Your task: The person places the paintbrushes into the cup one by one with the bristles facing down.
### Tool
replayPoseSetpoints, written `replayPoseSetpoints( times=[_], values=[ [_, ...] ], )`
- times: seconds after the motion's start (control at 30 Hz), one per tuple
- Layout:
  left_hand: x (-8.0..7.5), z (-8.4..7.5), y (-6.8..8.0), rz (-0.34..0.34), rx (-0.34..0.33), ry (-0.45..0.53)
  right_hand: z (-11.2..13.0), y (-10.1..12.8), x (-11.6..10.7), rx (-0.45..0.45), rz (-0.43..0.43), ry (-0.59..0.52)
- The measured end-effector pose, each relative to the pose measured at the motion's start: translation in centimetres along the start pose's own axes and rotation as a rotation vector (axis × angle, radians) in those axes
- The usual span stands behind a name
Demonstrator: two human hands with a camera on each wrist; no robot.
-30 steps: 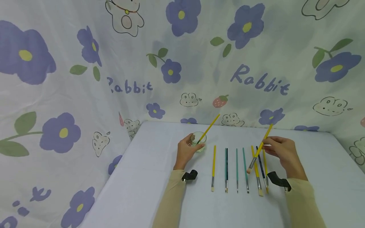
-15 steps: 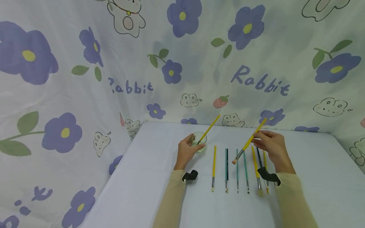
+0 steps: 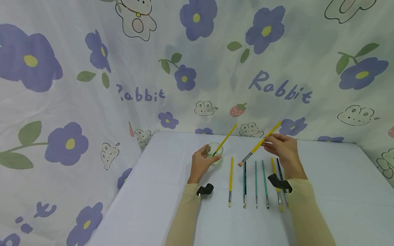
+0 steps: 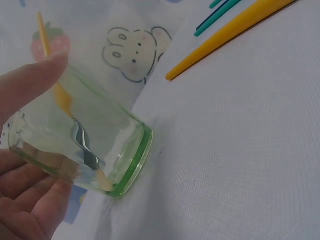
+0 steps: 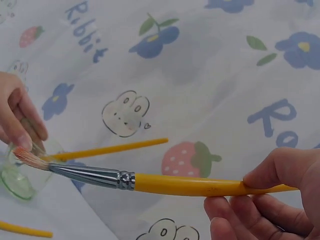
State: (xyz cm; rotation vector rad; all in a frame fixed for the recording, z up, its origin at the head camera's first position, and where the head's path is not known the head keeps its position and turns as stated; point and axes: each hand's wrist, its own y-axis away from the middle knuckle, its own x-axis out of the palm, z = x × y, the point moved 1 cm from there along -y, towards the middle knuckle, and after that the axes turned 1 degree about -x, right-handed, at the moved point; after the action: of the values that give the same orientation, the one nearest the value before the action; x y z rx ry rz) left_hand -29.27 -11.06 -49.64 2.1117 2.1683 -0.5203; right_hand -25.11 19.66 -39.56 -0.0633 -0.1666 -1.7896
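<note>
Pale counter, bare at left and front, ends against cloth printed "Rabbit". Left hand wraps a small green-tinted glass holding one brush; right hand pinches a yellow-handled paintbrush, airborne above the laid-out row.

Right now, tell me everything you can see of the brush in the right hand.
The brush has a glossy yellow handle, a silver metal ferrule and a flat tuft of pale, pinkish-tipped bristles. The right hand pinches the handle towards its far end. It slants in the air, bristles down and left towards the glass, above the table, touching nothing else.
</note>
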Motion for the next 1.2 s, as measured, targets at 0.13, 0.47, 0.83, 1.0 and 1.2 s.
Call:
replayPoseSetpoints(
  times=[0.13, 0.47, 0.83, 1.0, 1.2],
  values=[
    [0.0, 0.0, 0.0, -0.005, -0.006, 0.004, 0.1, -0.2, 0.8, 0.006, -0.019, -0.022],
    [0.0, 0.0, 0.1, -0.001, -0.017, 0.023, 0.5, -0.7, 2.7, -0.018, -0.024, -0.103],
    [0.0, -0.2, 0.0, 0.007, -0.021, 0.005, 0.5, -1.5, 5.1, -0.057, -0.016, -0.107],
    [-0.1, -0.2, 0.0, 0.006, -0.02, -0.006, 0.3, -1.7, 6.2, -0.08, -0.001, -0.096],
    [-0.1, -0.2, 0.0, 0.009, -0.008, -0.005, -0.5, -2.0, 7.1, -0.074, -0.009, -0.096]
  ],
)
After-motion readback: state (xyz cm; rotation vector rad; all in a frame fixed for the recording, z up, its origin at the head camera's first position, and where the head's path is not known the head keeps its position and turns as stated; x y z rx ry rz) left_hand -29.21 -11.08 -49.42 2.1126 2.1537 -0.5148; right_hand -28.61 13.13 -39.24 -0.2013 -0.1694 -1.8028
